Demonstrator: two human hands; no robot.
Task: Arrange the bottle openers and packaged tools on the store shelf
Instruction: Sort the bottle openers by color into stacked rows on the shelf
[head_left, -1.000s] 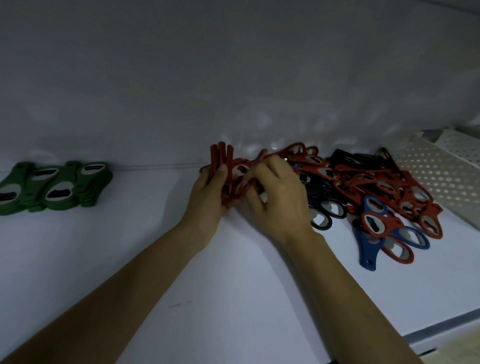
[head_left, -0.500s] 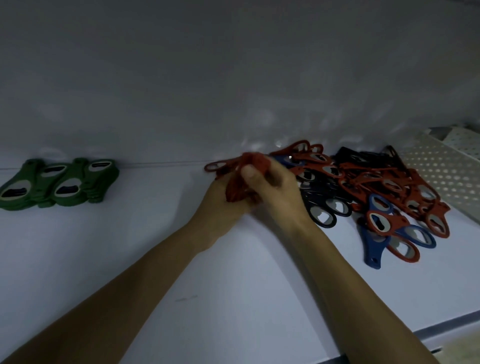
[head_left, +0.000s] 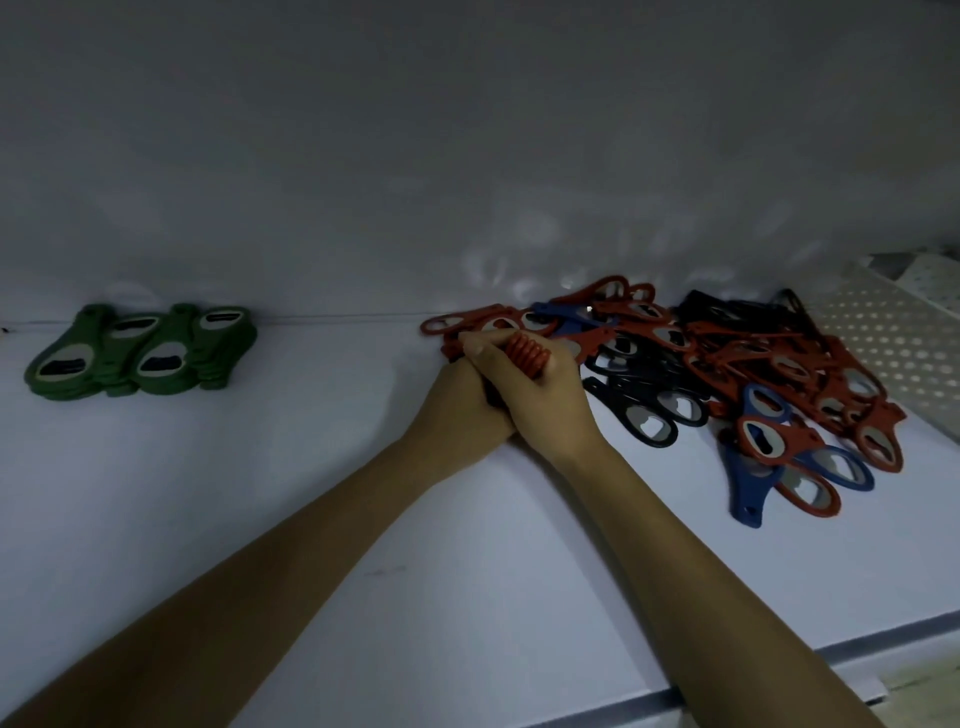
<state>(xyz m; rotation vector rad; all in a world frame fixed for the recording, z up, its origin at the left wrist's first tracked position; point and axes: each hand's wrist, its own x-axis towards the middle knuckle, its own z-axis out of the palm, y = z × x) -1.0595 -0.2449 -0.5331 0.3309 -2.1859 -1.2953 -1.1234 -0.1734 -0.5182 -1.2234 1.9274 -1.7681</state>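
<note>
Red plastic makes up the stack of red openers (head_left: 527, 358) clasped edge-up near the back of the white shelf (head_left: 260, 493). The hands are pressed together around it: the right hand (head_left: 540, 400) curls over the top, and the left hand (head_left: 457, 410) cups it from below, fingers mostly hidden. A mixed pile of openers (head_left: 753, 374) lies just right, beside a perforated panel (head_left: 893, 332). Green openers (head_left: 140, 351) sit stacked far left.

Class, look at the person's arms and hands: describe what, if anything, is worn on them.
The left hand and right hand are bare, with no gloves and no rings showing. The left forearm and right forearm are bare down to the frame's edge, with no sleeves, watch or bracelets in view.
</note>
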